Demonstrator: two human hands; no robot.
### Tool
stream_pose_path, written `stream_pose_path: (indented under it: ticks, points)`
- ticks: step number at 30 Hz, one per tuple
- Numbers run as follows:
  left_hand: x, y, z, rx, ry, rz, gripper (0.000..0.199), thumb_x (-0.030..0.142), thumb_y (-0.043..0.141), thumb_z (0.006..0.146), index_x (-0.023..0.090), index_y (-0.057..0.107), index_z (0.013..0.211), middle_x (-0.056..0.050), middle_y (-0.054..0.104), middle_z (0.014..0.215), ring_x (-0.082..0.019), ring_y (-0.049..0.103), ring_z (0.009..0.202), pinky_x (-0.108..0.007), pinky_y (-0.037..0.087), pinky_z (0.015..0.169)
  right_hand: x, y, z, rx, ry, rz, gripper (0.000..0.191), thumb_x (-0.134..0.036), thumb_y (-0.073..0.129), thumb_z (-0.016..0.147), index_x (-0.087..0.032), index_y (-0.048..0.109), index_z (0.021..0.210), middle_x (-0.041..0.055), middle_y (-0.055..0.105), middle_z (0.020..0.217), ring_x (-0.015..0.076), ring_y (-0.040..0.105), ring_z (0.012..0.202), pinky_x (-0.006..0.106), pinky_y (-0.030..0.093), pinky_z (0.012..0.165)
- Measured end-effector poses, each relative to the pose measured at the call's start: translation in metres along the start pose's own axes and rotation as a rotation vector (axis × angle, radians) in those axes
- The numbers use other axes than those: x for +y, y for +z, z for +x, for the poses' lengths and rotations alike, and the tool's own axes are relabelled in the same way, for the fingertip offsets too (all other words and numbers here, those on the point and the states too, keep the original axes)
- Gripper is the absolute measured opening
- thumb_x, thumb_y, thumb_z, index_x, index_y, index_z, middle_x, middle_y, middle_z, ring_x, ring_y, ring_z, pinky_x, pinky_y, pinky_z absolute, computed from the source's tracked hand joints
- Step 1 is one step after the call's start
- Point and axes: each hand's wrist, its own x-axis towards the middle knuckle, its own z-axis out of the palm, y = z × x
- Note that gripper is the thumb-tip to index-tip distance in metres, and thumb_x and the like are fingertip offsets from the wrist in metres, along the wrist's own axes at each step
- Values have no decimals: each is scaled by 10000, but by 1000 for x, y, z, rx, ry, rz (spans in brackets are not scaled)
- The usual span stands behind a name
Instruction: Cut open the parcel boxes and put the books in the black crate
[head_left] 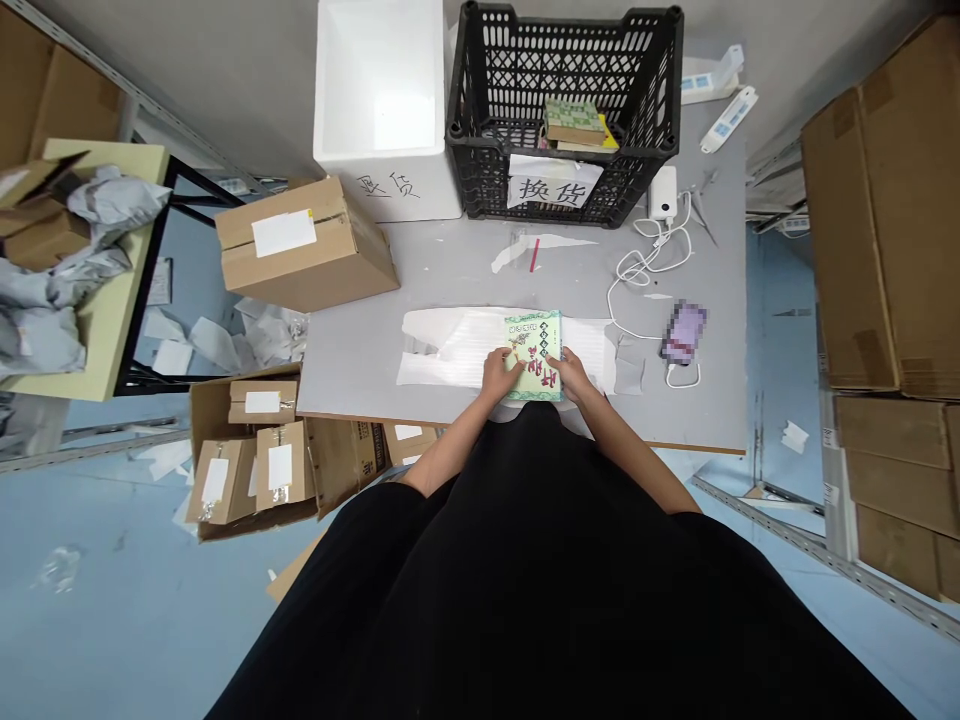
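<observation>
Green paperback book point(533, 355) is lying on a white plastic sheet point(450, 348) near the near edge of a grey table point(450, 265). Cover is showing red characters, too small to read. Left hand point(498, 374) is resting on the cover's near left part, right hand point(571, 374) on its near right corner. Both are touching the book with fingers slightly curled, neither spread nor pressed together; cannot tell if either is pinching it.

Count on the table, far side: one white foam box point(382, 90), handwritten 退货 on its front point(390, 185); one black plastic crate point(562, 110), paper sign point(553, 182) reading 换货, holding a small stack of books point(574, 125), exact count unclear. Right of the crate: one white power bank point(663, 192) with a white cable point(637, 270) trailing toward one pixelated purple object point(684, 332). Two white-and-blue packets point(720, 95) are sitting at the far right corner.

Left side: one sealed cardboard box point(304, 245) with a white label is sitting on the table edge. Below it, one open carton point(255, 460) is holding three labelled small boxes.
</observation>
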Motion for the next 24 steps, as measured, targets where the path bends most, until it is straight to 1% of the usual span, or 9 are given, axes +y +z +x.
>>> stream_pose_path:
  ticks: [1, 3, 6, 8, 11, 14, 19, 21, 24]
  points:
    - [-7, -2, 4, 11, -104, -42, 495, 385, 717, 851, 157, 570, 1265, -179, 598, 1344, -252, 606, 1201, -328, 497, 956, 3, -2, -1, -29, 21, 53, 409, -418, 718, 761, -221, 550, 1078, 87, 738, 1044, 261, 716, 909, 429, 600, 787]
    - [-19, -4, 10, -60, -290, -159, 608, 447, 747, 821, 149, 538, 1308, -204, 592, 1369, -265, 633, 1183, -330, 523, 910, 10, -5, -3, -82, 51, 130, 440, -430, 740, 749, -220, 552, 1087, 90, 743, 1027, 270, 719, 914, 449, 603, 794]
    - [-31, -4, 11, -196, -416, -291, 465, 443, 756, 809, 141, 639, 1142, -180, 702, 1217, -258, 702, 1058, -335, 551, 860, 21, -9, -3, -118, 96, 132, 406, -402, 725, 768, -211, 571, 1092, 105, 749, 1026, 274, 722, 909, 470, 604, 800]
    - [-36, 0, 8, -235, -425, -308, 296, 365, 741, 818, 140, 682, 1002, -155, 749, 1105, -249, 723, 986, -336, 561, 838, 30, -12, -2, -86, 122, 1, 331, -360, 694, 797, -205, 593, 1071, 107, 753, 1017, 260, 723, 888, 455, 604, 795]
    - [-42, 6, 5, -218, -445, -275, 155, 253, 721, 803, 145, 683, 907, -141, 762, 1063, -247, 728, 953, -335, 566, 809, 42, -16, 2, -5, 134, -230, 221, -285, 659, 806, -195, 620, 1004, 98, 751, 1002, 237, 715, 883, 415, 592, 806]
    - [-47, 10, 5, -200, -454, -242, 109, 201, 697, 792, 154, 679, 888, -134, 759, 1079, -245, 727, 952, -329, 564, 798, 50, -19, 7, 58, 120, -336, 183, -250, 642, 780, -198, 624, 954, 81, 740, 993, 240, 696, 930, 415, 558, 870]
    - [-51, 12, 7, -179, -442, -206, 108, 181, 660, 786, 152, 690, 885, -125, 761, 1064, -241, 722, 967, -330, 553, 829, 56, -18, 12, 144, 87, -480, 146, -275, 616, 766, -202, 594, 890, 91, 712, 1013, 270, 653, 1012, 423, 477, 977]
    - [-51, 12, 8, -174, -433, -199, 121, 190, 656, 788, 152, 693, 896, -122, 760, 1061, -238, 719, 973, -331, 549, 845, 58, -17, 12, 163, 87, -505, 188, -290, 589, 784, -201, 586, 949, 90, 705, 1000, 268, 650, 1000, 409, 478, 959]
    - [-51, 10, 6, -172, -418, -195, 185, 219, 675, 790, 150, 696, 960, -124, 753, 1072, -230, 717, 961, -332, 546, 860, 58, -18, 9, 186, 59, -535, 402, -290, 565, 797, -206, 527, 1188, 40, 687, 899, 252, 651, 920, 393, 485, 923]
